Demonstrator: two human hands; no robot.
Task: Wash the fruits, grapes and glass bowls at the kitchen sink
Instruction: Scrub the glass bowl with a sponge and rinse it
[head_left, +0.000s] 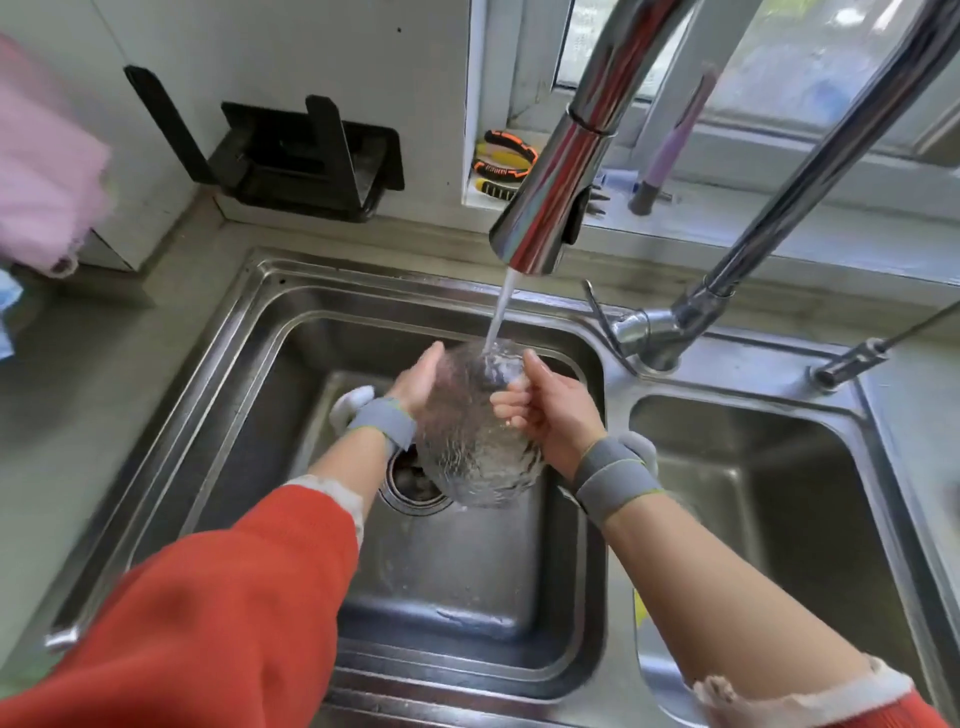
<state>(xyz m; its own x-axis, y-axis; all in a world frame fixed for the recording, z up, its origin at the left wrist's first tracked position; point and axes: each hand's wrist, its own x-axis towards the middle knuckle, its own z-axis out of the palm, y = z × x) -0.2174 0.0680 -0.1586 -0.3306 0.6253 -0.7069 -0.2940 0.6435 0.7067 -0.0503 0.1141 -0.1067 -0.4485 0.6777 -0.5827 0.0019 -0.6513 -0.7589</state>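
Observation:
A clear, ribbed glass bowl (475, 441) is held tilted over the left sink basin (291, 364), above the drain (415, 483). Water runs from the chrome faucet head (540, 218) onto the bowl's upper edge. My left hand (418, 382) presses flat against the bowl's left side. My right hand (550, 410) grips its right side, fingers curled over the rim. Both wrists wear grey bands. No fruit or grapes are in view.
The right basin (753, 493) lies beyond a steel divider. A second thin tap (852, 358) stands at the right. A black rack (306, 156) hangs on the wall; pliers (504, 161) and a brush (670, 150) lie on the windowsill. Pink cloth (47, 171) hangs far left.

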